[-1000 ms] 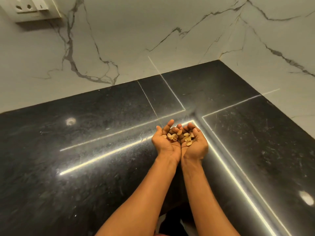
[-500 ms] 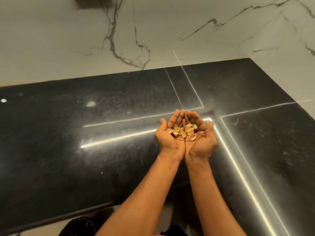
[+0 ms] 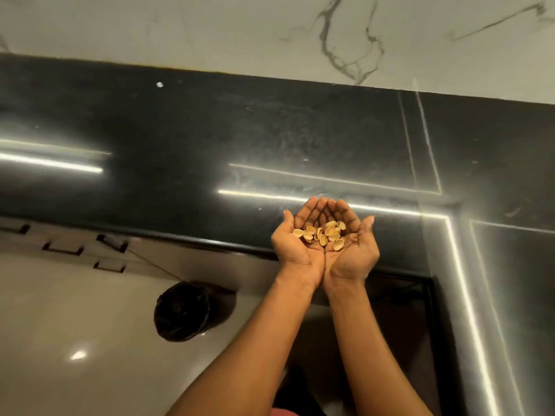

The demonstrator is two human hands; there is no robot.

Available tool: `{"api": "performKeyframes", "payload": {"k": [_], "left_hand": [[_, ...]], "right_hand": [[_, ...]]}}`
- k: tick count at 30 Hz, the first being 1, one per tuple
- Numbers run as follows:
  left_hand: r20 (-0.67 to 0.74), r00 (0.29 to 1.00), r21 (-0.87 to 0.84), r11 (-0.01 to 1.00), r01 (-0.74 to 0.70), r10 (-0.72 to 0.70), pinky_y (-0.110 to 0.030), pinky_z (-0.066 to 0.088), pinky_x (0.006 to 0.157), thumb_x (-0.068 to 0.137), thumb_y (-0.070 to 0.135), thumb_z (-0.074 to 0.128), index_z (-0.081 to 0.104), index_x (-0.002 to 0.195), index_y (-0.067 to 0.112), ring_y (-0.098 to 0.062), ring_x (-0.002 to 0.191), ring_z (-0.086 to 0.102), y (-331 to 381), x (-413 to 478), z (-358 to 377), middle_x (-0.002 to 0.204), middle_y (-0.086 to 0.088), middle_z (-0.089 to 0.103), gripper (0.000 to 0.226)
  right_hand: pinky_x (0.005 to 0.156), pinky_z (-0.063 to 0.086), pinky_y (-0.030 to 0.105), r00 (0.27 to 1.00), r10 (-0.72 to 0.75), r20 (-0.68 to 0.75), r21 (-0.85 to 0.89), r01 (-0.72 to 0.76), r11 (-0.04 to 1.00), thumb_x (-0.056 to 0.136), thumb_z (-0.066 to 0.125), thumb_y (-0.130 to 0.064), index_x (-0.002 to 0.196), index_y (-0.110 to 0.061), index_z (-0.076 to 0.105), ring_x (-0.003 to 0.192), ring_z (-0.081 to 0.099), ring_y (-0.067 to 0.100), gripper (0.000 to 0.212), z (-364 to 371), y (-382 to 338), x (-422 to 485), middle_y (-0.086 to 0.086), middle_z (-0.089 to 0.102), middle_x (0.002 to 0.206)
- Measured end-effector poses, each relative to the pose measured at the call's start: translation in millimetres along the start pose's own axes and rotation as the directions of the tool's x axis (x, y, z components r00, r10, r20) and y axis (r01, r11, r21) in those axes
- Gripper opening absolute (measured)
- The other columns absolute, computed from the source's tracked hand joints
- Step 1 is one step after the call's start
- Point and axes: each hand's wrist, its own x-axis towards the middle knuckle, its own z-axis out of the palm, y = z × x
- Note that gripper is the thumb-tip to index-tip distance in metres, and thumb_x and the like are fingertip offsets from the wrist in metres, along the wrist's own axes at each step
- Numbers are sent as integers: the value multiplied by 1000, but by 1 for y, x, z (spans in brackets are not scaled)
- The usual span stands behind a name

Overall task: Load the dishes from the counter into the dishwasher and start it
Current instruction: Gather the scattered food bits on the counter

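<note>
A dark bin stands on the floor beside the black table, pistachio shells lying in the left hand and right hand, cupped together palm-up.

The table runs out of view on the left and right, and part of its front edge is covered by the left hand and right hand, whose forearms are cut off at the bottom. A white speck near the table's back edge is too small to identify. Below the table's front edge, the inside of the dark bin and the black recess are too dim to read, and a pink scrap is clipped at the bottom.
</note>
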Motion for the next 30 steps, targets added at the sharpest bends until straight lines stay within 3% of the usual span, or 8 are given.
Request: {"api": "performKeyframes", "payload": {"k": [7,13,17,21,26,30], "left_hand": [[-98,990,-123,986,-113,101,-52,42,109,105,39,30,68,103,-4,-35,105,64,70,-30,-54,100,-21,71,57],[-237,963,-198,964,-179,130,-45,52,92,106,37,30,66,105,-5,-33,101,65,157,-57,-129,97,-21,71,56],[-343,931,-208,956,-207,127,-44,52,92,107,36,30,66,106,-4,-32,98,67,207,-68,-191,96,-21,72,55],[-443,891,-222,952,-213,96,-47,48,101,107,35,29,67,109,-3,-33,105,66,237,-62,-264,102,-20,73,54],[-578,816,-266,940,-214,23,-46,46,102,107,35,27,67,109,-2,-34,109,64,244,-26,-336,107,-20,72,55],[-677,735,-281,932,-227,-25,-44,43,106,108,31,27,65,101,-1,-31,111,59,251,5,-371,126,-22,62,51]], "right_hand": [[96,50,38,990,141,24,-78,-138,987,103,27,-40,108,3,61,99,64,28,55,19,76,-44,16,67,99],[105,45,42,962,271,-37,-183,-273,945,104,26,-39,110,3,61,107,61,31,55,28,184,-92,18,65,104],[105,45,41,929,348,-124,-259,-369,893,104,26,-38,109,2,62,110,60,31,54,21,255,-123,18,65,105],[99,49,37,882,405,-243,-322,-467,824,105,26,-36,110,3,62,104,64,28,53,0,318,-145,18,67,104],[96,50,36,806,457,-375,-325,-576,750,106,27,-30,111,4,60,103,64,29,48,-41,375,-130,20,66,108],[109,40,44,710,506,-489,-280,-678,680,104,31,-24,104,3,61,110,60,35,40,-78,424,-108,22,64,109]]}}
